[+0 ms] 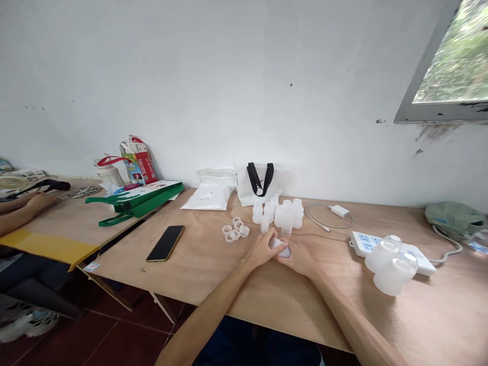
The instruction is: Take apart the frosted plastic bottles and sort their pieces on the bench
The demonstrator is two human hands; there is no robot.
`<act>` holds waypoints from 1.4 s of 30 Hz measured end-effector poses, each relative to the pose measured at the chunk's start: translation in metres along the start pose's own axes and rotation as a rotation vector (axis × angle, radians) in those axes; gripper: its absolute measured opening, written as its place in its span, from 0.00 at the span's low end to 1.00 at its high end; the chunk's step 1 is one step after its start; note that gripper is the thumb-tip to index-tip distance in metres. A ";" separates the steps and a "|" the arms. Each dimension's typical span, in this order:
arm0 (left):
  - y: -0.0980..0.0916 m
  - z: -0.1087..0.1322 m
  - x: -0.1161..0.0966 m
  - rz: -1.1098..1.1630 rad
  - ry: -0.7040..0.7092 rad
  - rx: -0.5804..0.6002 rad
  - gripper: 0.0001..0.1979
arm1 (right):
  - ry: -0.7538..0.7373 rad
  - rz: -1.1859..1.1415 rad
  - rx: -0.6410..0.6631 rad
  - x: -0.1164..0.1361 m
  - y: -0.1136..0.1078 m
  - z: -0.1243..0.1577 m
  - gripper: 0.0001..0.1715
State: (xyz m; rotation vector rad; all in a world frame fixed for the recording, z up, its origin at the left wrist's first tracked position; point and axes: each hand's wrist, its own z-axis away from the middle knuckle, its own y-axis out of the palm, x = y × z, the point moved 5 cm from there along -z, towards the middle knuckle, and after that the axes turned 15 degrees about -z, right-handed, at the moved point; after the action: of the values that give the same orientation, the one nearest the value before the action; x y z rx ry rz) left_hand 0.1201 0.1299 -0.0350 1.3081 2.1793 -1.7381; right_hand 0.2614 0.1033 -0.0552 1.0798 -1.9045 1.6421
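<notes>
My left hand (263, 248) and my right hand (301, 257) meet over the table, both closed around a small translucent white plastic bottle (281, 249). Fingers cover much of it. Just beyond them stands a cluster of similar open-necked bottles (288, 214). Several clear plastic screw rings (234, 233) lie loose to the left of my hands. Off to the right, two bottles (395, 274) topped with clear domed caps stand side by side in front of a power strip.
A black phone (165, 243) lies at left, near a green bag (139, 203). Against the wall are a white plastic package (209, 195) and a white bag with black handles (246, 190). A charger cable (316, 221), power strip (419, 259) and cap (453, 218) occupy the right. Another person's hand (40, 202) is far left.
</notes>
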 end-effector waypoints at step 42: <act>-0.061 0.013 0.095 -0.782 -0.333 -0.266 0.16 | 0.075 -0.408 -0.875 -0.074 -0.049 0.000 0.40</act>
State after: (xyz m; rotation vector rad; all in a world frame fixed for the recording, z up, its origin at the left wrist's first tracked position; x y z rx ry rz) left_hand 0.0149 0.1725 -0.0428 0.0657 2.7515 -1.5827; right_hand 0.3446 0.1246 -0.0775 0.9028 -1.8718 0.5074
